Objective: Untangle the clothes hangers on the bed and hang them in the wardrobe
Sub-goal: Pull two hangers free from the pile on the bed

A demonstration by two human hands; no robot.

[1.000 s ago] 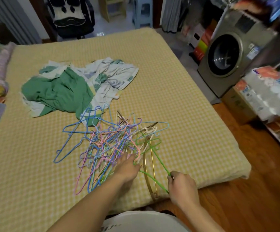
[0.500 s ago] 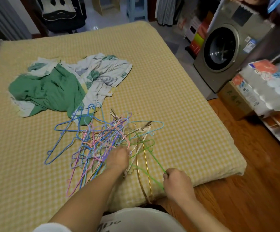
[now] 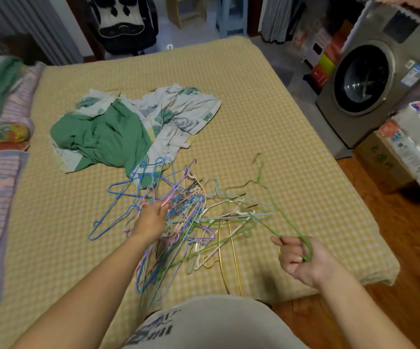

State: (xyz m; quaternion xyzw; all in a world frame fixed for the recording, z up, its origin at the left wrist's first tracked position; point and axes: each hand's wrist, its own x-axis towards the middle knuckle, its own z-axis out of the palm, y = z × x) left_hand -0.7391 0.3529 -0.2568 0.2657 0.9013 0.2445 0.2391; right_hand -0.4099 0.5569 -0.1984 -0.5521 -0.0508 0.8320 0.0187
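The right hand (image 3: 302, 258) clenches a thin green wire hanger (image 3: 276, 217); the left hand (image 3: 151, 220) presses the tangle, its grip unclear. On the yellow checked bed (image 3: 254, 102), near its front edge, lies the multicoloured wire hanger tangle (image 3: 178, 217): light, springy, snag-prone; best held at the shoulders.

Dim, warm indoor light, soft and even over the bed (image 3: 254, 102); no hard shadows on it. Brightest patch lies beyond the bed's far edge, on pale floor. Motion blur smears bedding at the bed's left side. Wide-angle bending curves the bed's edges. Faint glare on washing machine (image 3: 362, 79) door.
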